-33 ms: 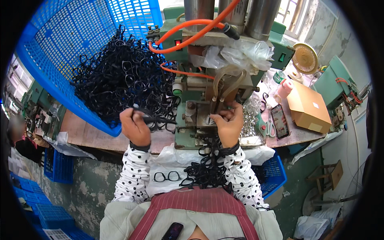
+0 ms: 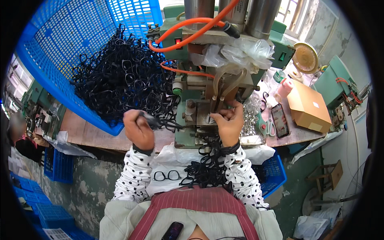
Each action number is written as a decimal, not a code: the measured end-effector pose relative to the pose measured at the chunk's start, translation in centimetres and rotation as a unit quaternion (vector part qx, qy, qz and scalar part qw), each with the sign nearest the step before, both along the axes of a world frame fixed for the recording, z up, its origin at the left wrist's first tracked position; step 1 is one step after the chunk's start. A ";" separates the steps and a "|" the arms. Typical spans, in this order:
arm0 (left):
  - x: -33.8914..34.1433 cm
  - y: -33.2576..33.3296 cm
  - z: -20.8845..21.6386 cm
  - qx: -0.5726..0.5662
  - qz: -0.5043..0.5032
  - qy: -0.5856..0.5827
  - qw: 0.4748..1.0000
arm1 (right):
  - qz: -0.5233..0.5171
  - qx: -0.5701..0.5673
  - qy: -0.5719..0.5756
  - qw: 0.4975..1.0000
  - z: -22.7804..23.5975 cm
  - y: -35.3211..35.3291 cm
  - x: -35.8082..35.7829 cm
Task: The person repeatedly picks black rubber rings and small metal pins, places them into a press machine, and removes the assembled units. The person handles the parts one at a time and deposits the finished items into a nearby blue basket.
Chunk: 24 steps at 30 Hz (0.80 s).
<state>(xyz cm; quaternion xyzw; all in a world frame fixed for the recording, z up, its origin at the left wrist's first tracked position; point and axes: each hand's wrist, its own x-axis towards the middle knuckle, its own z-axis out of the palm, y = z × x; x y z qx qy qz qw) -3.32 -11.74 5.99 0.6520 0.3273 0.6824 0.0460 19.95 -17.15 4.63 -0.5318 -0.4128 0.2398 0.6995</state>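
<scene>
My left hand (image 2: 138,130) is closed around black eyeglass frames (image 2: 162,122), blurred, between the blue basket and the machine. How many frames it holds I cannot tell. At the fixture of the green press machine (image 2: 184,137), my right hand (image 2: 229,124) is closed, thumb and fingers bent toward the metal block under two tubes. Whatever sits between its fingertips is too small or hidden to make out. A heap of black eyeglass frames (image 2: 124,76) fills the blue basket (image 2: 66,86). More frames (image 2: 205,170) lie piled on the white sheet before me, with a single frame (image 2: 167,176) to their left.
Orange hoses (image 2: 188,24) loop over the machine. Small shiny metal parts (image 2: 250,120) lie right of it, beside scissors (image 2: 271,127), a phone (image 2: 280,121) and a cardboard box (image 2: 308,107). Another blue basket (image 2: 276,176) stands below the table's front edge.
My left hand has shifted slightly right, and the eyeglass frames in it have swung closer to the machine's fixture. My right hand stays in place.
</scene>
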 end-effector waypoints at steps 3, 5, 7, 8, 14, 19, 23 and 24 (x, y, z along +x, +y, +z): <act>3.0 -3.6 2.8 0.078 -0.288 0.026 0.954 | 0.014 -0.033 -0.009 0.999 0.5 -0.3 0.8; 3.8 -4.5 2.7 0.142 -0.445 0.038 0.884 | 0.002 -0.056 -0.015 0.998 0.1 -0.3 2.3; 4.7 -4.8 1.8 0.150 -0.447 0.177 0.864 | -0.043 -0.019 -0.019 0.999 -1.4 0.2 4.7; 5.9 -4.6 0.0 0.160 -0.421 0.180 0.874 | -0.076 -0.039 -0.049 0.995 -1.8 0.0 5.8; 8.8 -4.0 -3.0 0.186 -0.327 0.265 0.888 | -0.234 -0.136 -0.190 0.944 -5.1 -1.7 11.5; 9.3 -4.0 -2.7 0.169 -0.284 0.252 0.910 | -0.328 -0.169 -0.339 0.866 -7.7 -2.4 13.4; 9.6 -4.0 -3.4 0.168 -0.299 0.245 0.907 | -0.352 -0.167 -0.393 0.833 -8.7 -2.3 13.0; 9.7 -4.2 -3.4 0.165 -0.296 0.248 0.907 | -0.344 -0.166 -0.388 0.839 -9.3 -2.2 13.2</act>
